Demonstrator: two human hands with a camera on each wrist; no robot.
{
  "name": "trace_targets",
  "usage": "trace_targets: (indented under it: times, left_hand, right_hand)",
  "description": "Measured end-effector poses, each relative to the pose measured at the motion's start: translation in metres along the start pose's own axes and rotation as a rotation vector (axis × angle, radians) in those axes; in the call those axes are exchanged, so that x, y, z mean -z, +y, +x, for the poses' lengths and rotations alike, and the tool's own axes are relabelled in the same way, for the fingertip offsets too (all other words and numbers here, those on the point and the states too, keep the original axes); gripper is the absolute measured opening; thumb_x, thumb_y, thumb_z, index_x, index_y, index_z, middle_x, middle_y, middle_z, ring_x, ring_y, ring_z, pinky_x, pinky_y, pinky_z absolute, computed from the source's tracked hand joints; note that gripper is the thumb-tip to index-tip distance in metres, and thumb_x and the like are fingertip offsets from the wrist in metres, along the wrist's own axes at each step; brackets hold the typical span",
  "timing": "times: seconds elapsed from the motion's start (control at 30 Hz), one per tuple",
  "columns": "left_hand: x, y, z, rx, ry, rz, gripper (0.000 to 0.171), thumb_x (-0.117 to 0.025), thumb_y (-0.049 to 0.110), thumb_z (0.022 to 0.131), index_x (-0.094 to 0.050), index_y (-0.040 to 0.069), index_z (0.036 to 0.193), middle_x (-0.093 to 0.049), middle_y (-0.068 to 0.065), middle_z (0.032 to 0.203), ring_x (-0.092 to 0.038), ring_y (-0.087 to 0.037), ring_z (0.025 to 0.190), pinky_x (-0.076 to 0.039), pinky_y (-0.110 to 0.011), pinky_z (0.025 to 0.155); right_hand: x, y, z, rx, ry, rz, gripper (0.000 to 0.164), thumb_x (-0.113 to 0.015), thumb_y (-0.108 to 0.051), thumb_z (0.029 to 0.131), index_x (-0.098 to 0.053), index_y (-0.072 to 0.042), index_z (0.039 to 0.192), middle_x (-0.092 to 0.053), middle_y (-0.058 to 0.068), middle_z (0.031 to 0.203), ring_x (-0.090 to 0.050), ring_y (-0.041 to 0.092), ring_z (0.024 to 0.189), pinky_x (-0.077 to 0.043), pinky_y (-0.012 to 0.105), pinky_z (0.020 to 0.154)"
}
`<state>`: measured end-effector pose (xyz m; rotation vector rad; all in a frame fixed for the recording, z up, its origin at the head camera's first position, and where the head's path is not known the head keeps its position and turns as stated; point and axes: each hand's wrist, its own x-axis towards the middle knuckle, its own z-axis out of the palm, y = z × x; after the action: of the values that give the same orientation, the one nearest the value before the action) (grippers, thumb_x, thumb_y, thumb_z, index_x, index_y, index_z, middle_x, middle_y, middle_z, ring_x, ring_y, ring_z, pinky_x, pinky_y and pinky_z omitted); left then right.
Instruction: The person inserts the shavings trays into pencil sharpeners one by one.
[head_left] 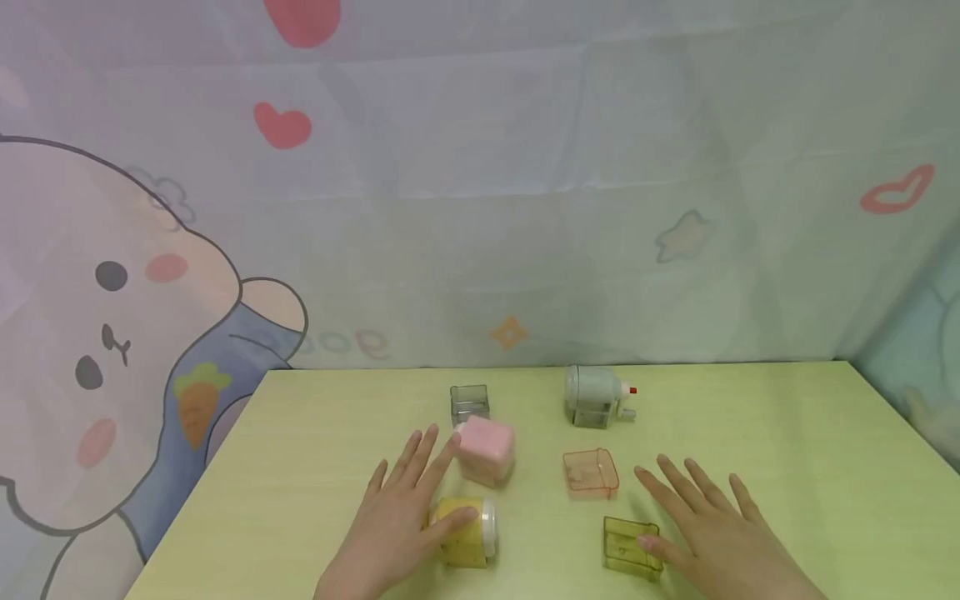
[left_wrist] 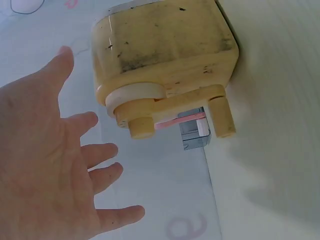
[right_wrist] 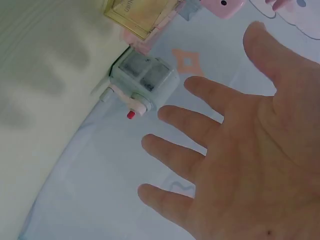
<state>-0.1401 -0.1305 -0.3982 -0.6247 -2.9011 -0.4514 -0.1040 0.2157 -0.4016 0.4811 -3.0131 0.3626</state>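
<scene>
My left hand [head_left: 397, 521] is spread with straight fingers beside a yellow crank pencil sharpener [head_left: 463, 552]. Its thumb overlaps the sharpener in the head view, but the left wrist view shows a gap between hand and sharpener [left_wrist: 165, 50]. A pink sharpener [head_left: 487, 450] stands just beyond the left fingertips. My right hand [head_left: 723, 533], also spread, holds nothing. Nearest to its thumb lies a clear yellow drawer [head_left: 622, 543]; whether they touch I cannot tell. A clear pink drawer [head_left: 591, 477] sits left of the right fingertips.
At the back of the light yellow table [head_left: 322, 417] stands a grey-green sharpener [head_left: 592, 390] with a red-tipped white part and a crank. A clear grey drawer [head_left: 469, 402] is behind the pink sharpener. A printed cloth [head_left: 480, 208] hangs along the table's far edge.
</scene>
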Motion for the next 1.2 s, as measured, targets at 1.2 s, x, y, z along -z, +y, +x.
trace_targets:
  times: [1.2]
  left_hand:
    - [0.0,0.003,-0.007,-0.17,-0.212,-0.15,0.087,-0.076,0.014,0.062,-0.035,0.026,0.138,-0.053,0.005,0.107,-0.048,-0.01,0.088,-0.051,-0.031,0.075]
  right_hand:
    - [-0.021,-0.01,0.015,0.022,-0.297,0.237,0.065,-0.072,-0.022,0.069,-0.047,0.005,0.122,-0.052,0.024,0.118,-0.05,0.035,0.102,-0.045,0.055,0.085]
